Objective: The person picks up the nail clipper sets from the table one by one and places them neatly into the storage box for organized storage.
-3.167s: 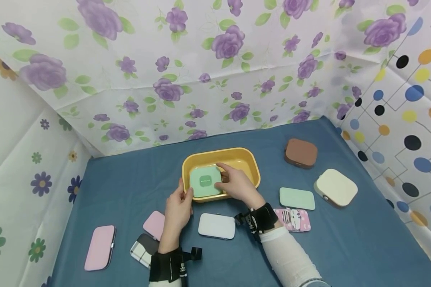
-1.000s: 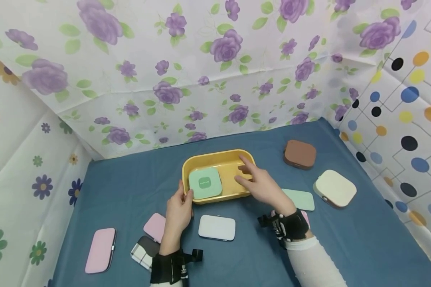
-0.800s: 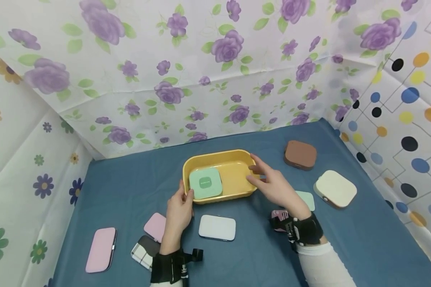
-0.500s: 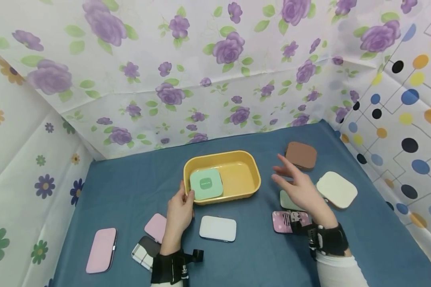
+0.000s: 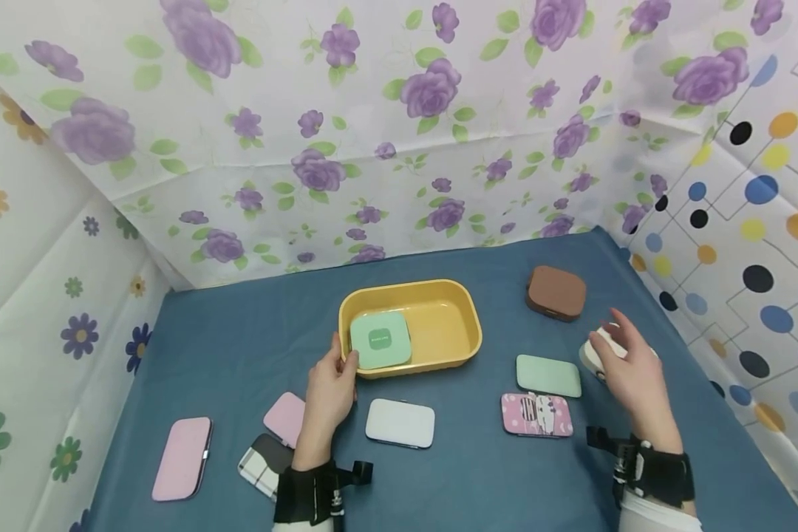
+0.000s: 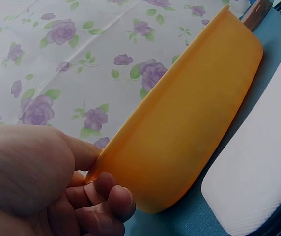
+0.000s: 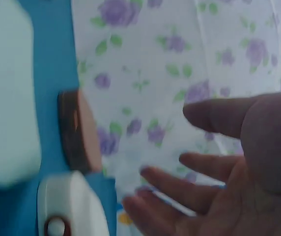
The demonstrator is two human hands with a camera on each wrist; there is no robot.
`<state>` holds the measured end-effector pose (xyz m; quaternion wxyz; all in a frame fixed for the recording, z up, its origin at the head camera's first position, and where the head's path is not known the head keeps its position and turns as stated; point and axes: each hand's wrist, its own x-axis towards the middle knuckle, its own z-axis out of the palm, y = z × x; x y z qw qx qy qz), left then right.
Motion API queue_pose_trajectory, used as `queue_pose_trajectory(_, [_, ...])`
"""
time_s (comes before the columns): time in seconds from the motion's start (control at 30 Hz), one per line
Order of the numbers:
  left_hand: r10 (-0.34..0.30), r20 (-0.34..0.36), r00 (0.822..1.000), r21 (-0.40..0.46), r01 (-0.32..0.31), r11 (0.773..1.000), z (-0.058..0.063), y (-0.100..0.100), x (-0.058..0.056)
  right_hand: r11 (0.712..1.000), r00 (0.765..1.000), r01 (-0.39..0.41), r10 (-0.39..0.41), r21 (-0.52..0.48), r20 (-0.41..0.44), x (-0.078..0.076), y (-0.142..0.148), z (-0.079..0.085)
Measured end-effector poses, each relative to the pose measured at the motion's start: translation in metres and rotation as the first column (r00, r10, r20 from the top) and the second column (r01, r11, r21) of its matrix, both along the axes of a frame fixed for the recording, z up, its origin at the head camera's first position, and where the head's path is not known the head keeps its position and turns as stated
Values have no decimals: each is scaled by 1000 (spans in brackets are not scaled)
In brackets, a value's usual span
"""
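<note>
My left hand (image 5: 329, 391) pinches the rim of the yellow plastic tray (image 5: 448, 336) at its near left corner, thumb inside and fingers against the outer wall in the left wrist view. A mint square case (image 5: 379, 341) with a darker green label lies in the tray's left half. My right hand (image 5: 638, 380) hovers over the cream rounded case (image 5: 592, 362), covering much of it in the head view. The right wrist view shows its fingers (image 7: 180, 189) spread with nothing between them, and the cream case (image 7: 84, 209) with its round clasp below.
A brown case (image 5: 556, 292) stands at the back right. Nearby lie a mint flat case (image 5: 548, 375) and a pink cartoon tin (image 5: 537, 414). A white case (image 5: 400, 423) sits before the tray. Pink cases (image 5: 182, 458) and a black-and-white checked case (image 5: 262, 465) lie left.
My right hand has let go of the mint square case in the tray and moved right, past the tray's edge, to the cream case. My left hand stays at the tray's corner.
</note>
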<state>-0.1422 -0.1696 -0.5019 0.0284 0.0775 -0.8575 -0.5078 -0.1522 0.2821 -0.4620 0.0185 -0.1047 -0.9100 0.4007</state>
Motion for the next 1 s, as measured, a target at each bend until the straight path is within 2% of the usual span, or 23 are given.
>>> queue_pose_trajectory(0.13, [-3,2,1000,1,3,1000,1,0,0,994,995,90,-92,62,37,5,18,-9])
queue_pose_trajectory(0.33, [-1,-10,1000,-1,1,1000,1,0,1,983,983,127,-142,131,116,2,36,-24])
queue_pose_trajectory(0.5, [0,-12,1000,-7,0,1000,1,0,1,985,971,125,-146,120,189,-1,39,-35])
queue_pose_trajectory(0.77, [5,-3,1000,6,-5,1000,-1,-1,1,980,963,126,-158,153,218,-12,35,-39])
queue_pose_trajectory(1.0, [-3,-1,1000,5,3,1000,-1,-1,1,975,967,75,-122,208,222,-17,41,-45])
